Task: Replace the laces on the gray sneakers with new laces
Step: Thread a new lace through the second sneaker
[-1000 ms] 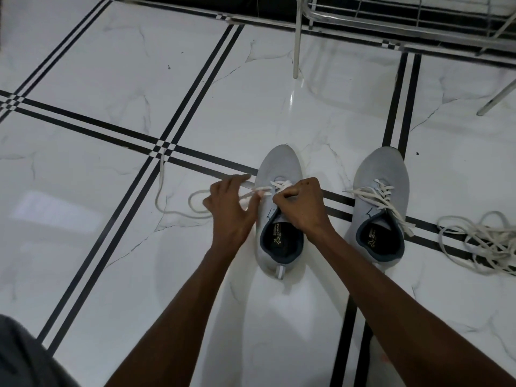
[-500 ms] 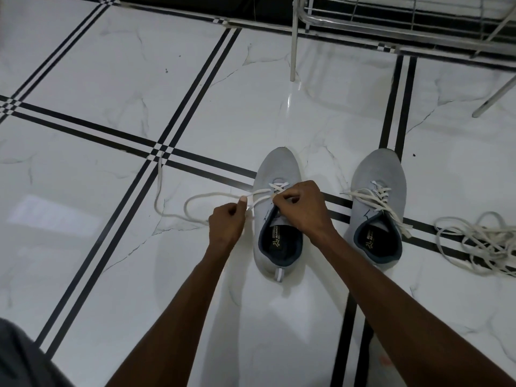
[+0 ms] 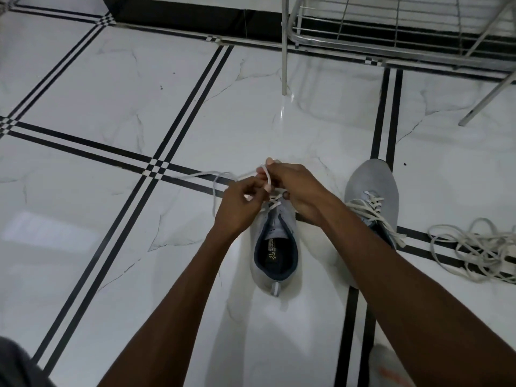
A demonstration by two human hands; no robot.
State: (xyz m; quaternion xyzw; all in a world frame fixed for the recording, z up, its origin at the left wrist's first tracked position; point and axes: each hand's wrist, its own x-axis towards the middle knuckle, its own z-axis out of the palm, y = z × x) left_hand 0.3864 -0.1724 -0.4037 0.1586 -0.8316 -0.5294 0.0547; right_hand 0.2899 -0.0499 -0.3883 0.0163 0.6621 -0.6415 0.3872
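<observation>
Two gray sneakers stand side by side on the tiled floor. The left sneaker (image 3: 276,247) is partly laced with a white lace (image 3: 220,177) whose loose end loops out to the left. Both hands meet over its toe. My left hand (image 3: 240,208) pinches the lace beside the eyelets. My right hand (image 3: 293,185) holds a loop of the same lace, raised above the shoe. The toe of this sneaker is hidden under my hands. The right sneaker (image 3: 371,188) is laced with a white lace, its ends lying loose.
A tangled pile of white laces (image 3: 480,250) lies on the floor at the right. A metal rack (image 3: 391,37) with thin legs stands at the back. The floor is glossy white tile with black stripes (image 3: 156,169).
Both hands rose from the sneaker's sides and came together over its toe. The lace loop on the floor at the left got shorter. The camera tilted up.
</observation>
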